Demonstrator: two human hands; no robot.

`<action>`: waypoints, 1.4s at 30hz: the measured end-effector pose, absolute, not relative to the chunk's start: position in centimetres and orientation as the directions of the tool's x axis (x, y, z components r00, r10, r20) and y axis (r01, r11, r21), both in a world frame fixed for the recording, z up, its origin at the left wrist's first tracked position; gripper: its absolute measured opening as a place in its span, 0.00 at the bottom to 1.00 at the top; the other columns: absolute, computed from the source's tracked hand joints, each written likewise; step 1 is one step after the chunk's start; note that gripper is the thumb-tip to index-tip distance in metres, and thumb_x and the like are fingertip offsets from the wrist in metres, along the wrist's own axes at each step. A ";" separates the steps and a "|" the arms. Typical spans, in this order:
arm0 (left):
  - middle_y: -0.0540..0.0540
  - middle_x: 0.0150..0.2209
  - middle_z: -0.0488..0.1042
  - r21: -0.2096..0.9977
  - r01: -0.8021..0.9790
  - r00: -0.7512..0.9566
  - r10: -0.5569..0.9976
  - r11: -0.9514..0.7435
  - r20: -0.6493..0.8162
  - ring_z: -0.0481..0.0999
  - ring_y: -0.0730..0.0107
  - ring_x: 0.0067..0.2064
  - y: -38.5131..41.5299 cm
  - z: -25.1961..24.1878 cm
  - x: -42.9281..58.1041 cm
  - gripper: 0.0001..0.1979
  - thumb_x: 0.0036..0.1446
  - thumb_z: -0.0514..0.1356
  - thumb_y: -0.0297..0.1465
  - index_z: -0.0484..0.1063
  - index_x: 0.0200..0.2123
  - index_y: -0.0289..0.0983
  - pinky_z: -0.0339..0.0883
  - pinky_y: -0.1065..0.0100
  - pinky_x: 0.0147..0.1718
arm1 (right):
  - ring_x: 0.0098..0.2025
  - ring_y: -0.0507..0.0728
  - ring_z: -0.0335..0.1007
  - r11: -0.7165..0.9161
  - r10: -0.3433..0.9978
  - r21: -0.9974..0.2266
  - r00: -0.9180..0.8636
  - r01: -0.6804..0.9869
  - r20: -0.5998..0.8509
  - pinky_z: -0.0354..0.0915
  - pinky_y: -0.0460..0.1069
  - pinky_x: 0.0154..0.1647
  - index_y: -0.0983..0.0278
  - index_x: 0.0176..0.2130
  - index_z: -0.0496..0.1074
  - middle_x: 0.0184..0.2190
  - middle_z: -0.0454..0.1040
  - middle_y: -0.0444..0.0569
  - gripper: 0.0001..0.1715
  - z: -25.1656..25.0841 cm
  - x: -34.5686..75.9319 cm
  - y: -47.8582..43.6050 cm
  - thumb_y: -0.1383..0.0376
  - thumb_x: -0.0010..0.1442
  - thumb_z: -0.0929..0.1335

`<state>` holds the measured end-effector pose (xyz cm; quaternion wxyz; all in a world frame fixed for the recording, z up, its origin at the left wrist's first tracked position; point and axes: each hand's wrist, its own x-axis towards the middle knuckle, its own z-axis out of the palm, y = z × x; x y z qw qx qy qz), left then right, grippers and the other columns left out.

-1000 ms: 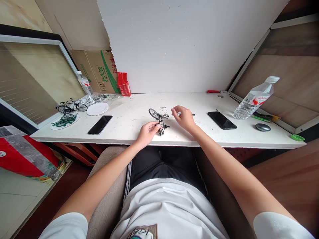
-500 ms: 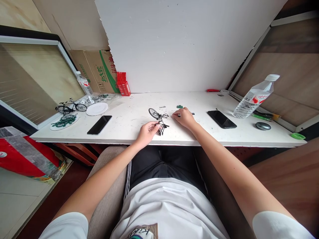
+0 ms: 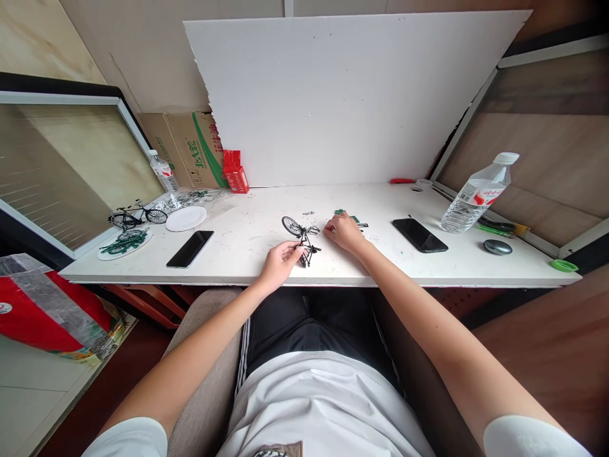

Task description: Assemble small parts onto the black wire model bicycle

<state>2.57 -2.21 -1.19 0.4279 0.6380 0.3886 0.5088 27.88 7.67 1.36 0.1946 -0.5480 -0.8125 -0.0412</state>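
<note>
My left hand (image 3: 281, 261) pinches the frame of a small black model bicycle (image 3: 308, 246) just above the table near its front edge. One spoked wheel (image 3: 291, 226) shows at the model's upper left; the frame points toward me. To the right, my right hand (image 3: 344, 230) is low over the tabletop with its fingers bent together, and what lies between the fingertips is too small to make out. Beside and partly behind that hand is a green piece (image 3: 352, 217), with a thin dark strip (image 3: 363, 225) at its right. Tiny grey parts (image 3: 309, 213) lie beyond the bicycle.
A finished-looking model bicycle (image 3: 137, 214), a white disc (image 3: 186, 218), a plate with green parts (image 3: 124, 244) and a phone (image 3: 190, 249) sit left. At right are another phone (image 3: 419, 235), a water bottle (image 3: 479, 192), a grey oval object (image 3: 497, 246) and a green cap (image 3: 564, 265).
My right hand has shifted slightly left, toward the bicycle, which stays in my left hand. The camera view has tilted up a little.
</note>
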 end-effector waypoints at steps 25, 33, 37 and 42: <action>0.38 0.51 0.84 0.960 -0.259 0.121 0.982 -0.108 0.143 0.81 0.58 0.50 -1.4 0.0 1.5 0.24 0.57 0.75 0.46 0.83 0.49 0.35 0.73 0.59 0.51 | 0.48 0.64 0.69 0.848 0.506 -0.331 -0.446 0.414 0.739 0.68 0.60 0.51 0.58 0.43 0.75 0.41 0.79 0.53 0.10 4.5 21.3 0.2 0.59 0.77 0.66; 0.38 0.49 0.84 0.960 -0.252 0.131 0.979 -0.120 0.156 0.80 0.58 0.49 -1.4 -0.2 1.6 0.25 0.57 0.75 0.46 0.83 0.51 0.35 0.73 0.57 0.52 | 0.45 0.64 0.69 0.852 0.474 -0.263 -0.452 0.452 0.756 0.68 0.60 0.49 0.59 0.43 0.77 0.41 0.79 0.54 0.11 3.8 20.8 0.2 0.59 0.77 0.66; 0.39 0.49 0.84 0.964 -0.238 0.144 0.977 -0.121 0.158 0.80 0.61 0.46 -1.5 0.0 1.6 0.24 0.58 0.74 0.47 0.83 0.50 0.34 0.72 0.59 0.51 | 0.45 0.64 0.69 0.855 0.445 -0.215 -0.457 0.471 0.770 0.69 0.59 0.48 0.59 0.44 0.77 0.40 0.79 0.54 0.10 3.6 20.9 0.3 0.60 0.77 0.66; 0.39 0.49 0.83 0.962 -0.242 0.151 0.975 -0.122 0.162 0.79 0.60 0.46 -1.6 0.1 1.6 0.24 0.58 0.74 0.47 0.83 0.49 0.35 0.72 0.60 0.50 | 0.46 0.64 0.69 0.859 0.427 -0.168 -0.495 0.485 0.757 0.70 0.60 0.49 0.58 0.46 0.77 0.41 0.78 0.54 0.10 3.6 21.2 0.4 0.60 0.77 0.66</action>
